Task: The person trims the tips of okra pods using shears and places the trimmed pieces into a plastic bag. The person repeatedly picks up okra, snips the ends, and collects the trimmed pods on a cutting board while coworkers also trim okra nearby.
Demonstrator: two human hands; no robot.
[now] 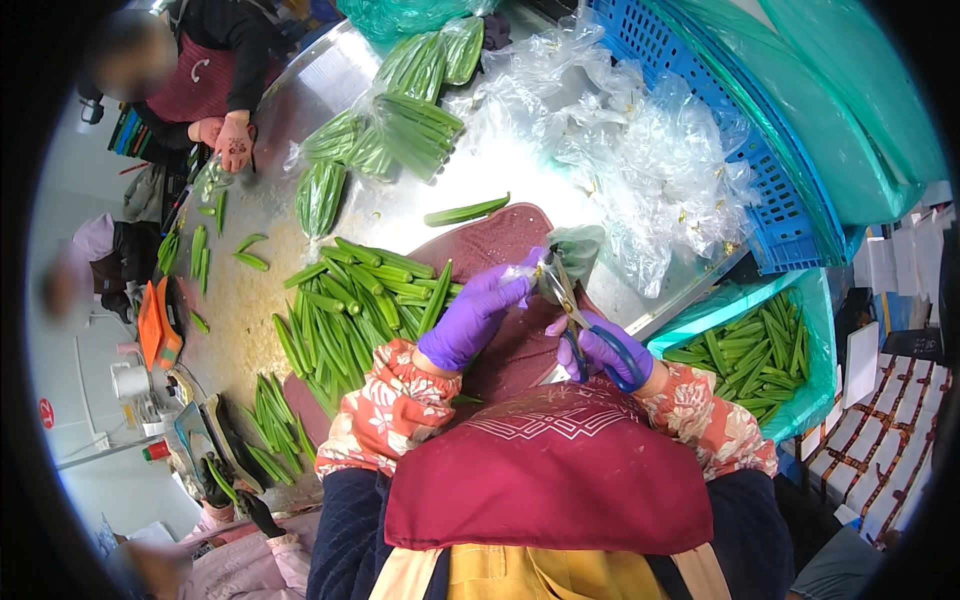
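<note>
My left hand (468, 322), in a purple glove, pinches the gathered end of a clear plastic bag (578, 246). The bag looks faintly green, but what is inside is hard to make out. In my right hand (606, 352), also gloved in purple, are scissors (568, 302) with dark blue handles, my fingers through the loops. Their blades reach up against the bag near my left fingertips. A large heap of loose okra (345, 310) lies left of my left hand. Under both hands spreads a dark red cloth (500, 240), with a single okra pod (467, 210) at its far edge.
Filled okra bags (400, 130) lie at the far side of the metal table. Crumpled clear bags (640, 160) pile beside a blue crate (770, 200). A green-lined bin of okra (745, 350) stands right. Another person's gloved hands (235, 140) work far left; another's dark-gloved hand (218, 480) is near left.
</note>
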